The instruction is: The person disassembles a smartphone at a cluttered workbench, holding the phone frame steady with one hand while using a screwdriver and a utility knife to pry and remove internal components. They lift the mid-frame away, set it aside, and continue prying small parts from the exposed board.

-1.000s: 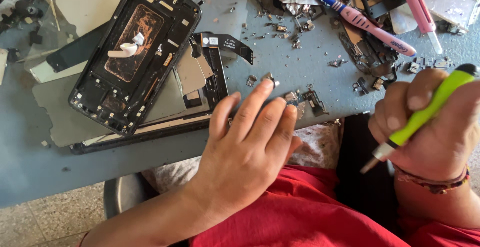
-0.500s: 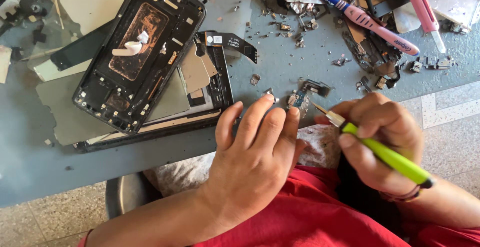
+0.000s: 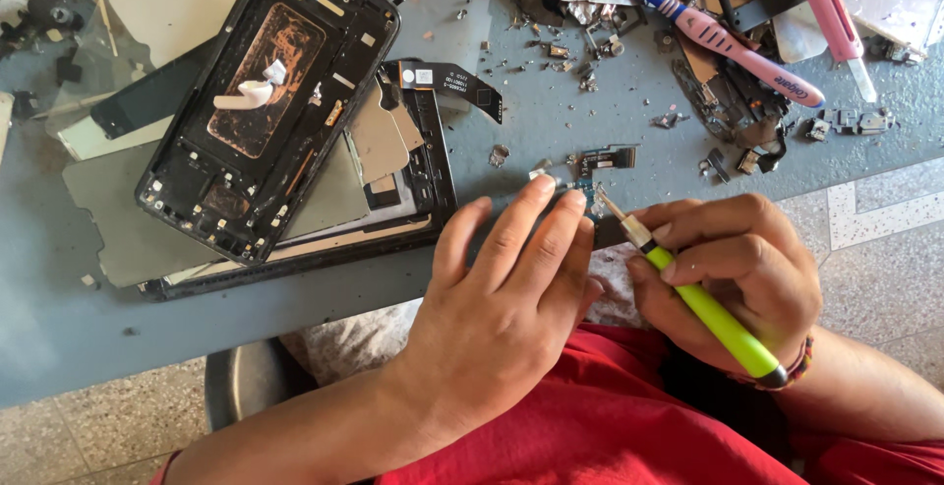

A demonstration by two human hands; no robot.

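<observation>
My left hand (image 3: 511, 288) lies flat at the near edge of the grey table (image 3: 59, 318), its fingertips pressing down a small circuit part (image 3: 575, 188). My right hand (image 3: 733, 269) grips a lime-green screwdriver (image 3: 703, 303), whose metal tip touches that small part beside my left fingertips. An opened black phone frame (image 3: 265, 101) with a copper-coloured inner plate rests tilted on a stack of metal plates and a second phone body (image 3: 413, 190) to the left of my hands.
A pink and blue toothbrush (image 3: 728, 37) and a pink-handled tool (image 3: 831, 13) lie among several loose phone parts at the back right. Small scraps and screws (image 3: 551, 52) are scattered over the table. A black flex cable (image 3: 452, 87) lies beside the phone frame.
My right hand swung the green screwdriver round from pointing down off the table to pointing its tip at the small part. My left hand slid forward onto that part.
</observation>
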